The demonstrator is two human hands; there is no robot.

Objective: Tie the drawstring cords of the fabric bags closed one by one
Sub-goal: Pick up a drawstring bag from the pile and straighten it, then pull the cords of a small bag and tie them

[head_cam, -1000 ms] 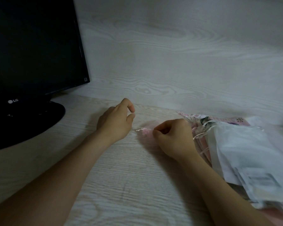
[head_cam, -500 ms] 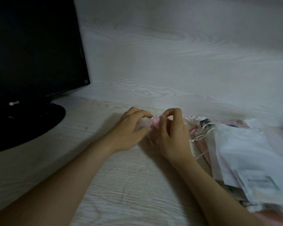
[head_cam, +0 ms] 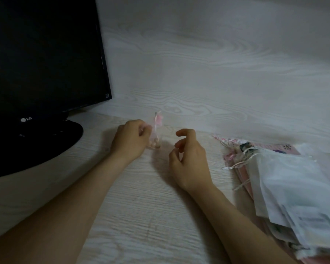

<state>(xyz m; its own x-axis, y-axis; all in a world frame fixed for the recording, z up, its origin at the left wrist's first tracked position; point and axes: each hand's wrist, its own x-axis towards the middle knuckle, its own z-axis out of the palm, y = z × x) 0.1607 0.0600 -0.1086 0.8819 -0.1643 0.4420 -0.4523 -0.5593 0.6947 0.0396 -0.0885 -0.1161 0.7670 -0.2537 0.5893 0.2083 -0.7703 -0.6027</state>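
Note:
My left hand grips a small sheer pink drawstring bag and holds it upright just above the desk, its gathered top and pink cord pointing up. My right hand hovers a short way to the right of the bag, fingers loosely curled, holding nothing. A pile of several fabric bags, white and pink with loose white cords, lies at the right.
A black LG monitor on a round black base stands at the left. The pale wood-grain desk meets a matching wall panel behind the hands.
Both hands were together on the small pink bag. Now my right hand has let go and drawn back to the right, and my left hand has lifted the bag upright.

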